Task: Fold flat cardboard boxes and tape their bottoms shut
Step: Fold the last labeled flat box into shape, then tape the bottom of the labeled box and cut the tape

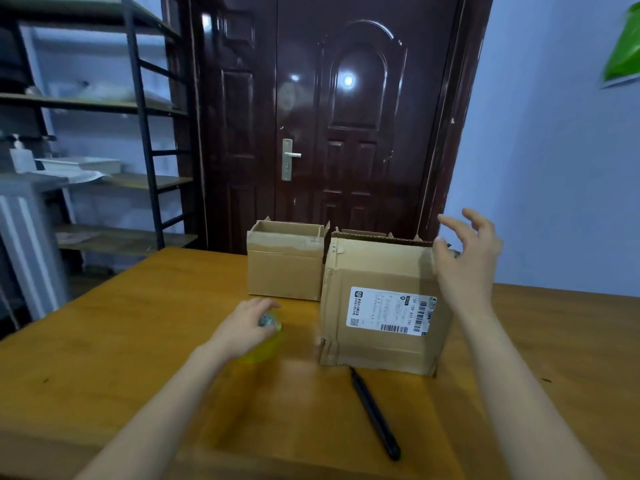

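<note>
Labelled cardboard box (381, 303) stands open-topped on the table (138, 323), beside a smaller box (285, 265) | our right hand (465, 258) spread at its top corner | left hand (244, 323) grips the tape roll (265, 344) | looks light, stiff, creased; we'd hold its side walls.
</note>
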Demonstrator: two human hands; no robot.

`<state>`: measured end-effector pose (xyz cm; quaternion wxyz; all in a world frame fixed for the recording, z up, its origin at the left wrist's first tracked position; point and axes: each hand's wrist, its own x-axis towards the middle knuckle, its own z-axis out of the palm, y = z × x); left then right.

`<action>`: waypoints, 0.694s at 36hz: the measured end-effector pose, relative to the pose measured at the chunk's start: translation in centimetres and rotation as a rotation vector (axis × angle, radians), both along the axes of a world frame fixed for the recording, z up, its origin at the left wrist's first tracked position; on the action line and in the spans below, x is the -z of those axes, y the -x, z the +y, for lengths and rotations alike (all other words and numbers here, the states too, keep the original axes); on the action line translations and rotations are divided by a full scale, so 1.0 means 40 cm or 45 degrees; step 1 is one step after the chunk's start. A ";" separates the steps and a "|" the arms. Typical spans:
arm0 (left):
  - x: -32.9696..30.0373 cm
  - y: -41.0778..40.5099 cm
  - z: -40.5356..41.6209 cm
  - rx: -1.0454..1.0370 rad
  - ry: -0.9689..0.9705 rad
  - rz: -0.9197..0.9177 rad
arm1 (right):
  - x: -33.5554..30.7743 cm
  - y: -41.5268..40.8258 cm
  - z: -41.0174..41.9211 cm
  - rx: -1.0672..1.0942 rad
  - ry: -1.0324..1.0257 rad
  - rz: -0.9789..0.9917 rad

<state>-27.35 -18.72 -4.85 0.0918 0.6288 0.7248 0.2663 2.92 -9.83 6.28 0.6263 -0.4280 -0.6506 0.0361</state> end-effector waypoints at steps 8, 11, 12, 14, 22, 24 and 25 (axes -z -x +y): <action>0.011 -0.022 0.045 0.153 0.303 0.433 | 0.031 0.096 -0.141 -0.194 -0.231 -0.087; 0.010 -0.025 0.054 0.196 0.323 0.458 | 0.066 0.140 -0.152 -0.333 -0.372 -0.136; 0.009 -0.024 0.055 0.210 0.326 0.468 | 0.078 0.153 -0.151 -0.376 -0.396 -0.151; 0.009 -0.021 0.057 0.239 0.337 0.481 | 0.102 0.175 -0.150 -0.450 -0.386 -0.172; 0.018 0.000 0.056 0.348 0.246 0.477 | 0.192 0.256 -0.172 -0.667 -0.302 -0.356; 0.024 0.008 0.055 0.359 0.213 0.474 | 0.214 0.270 -0.173 -0.694 -0.249 -0.385; 0.027 0.012 0.053 0.361 0.186 0.456 | 0.224 0.276 -0.174 -0.712 -0.220 -0.390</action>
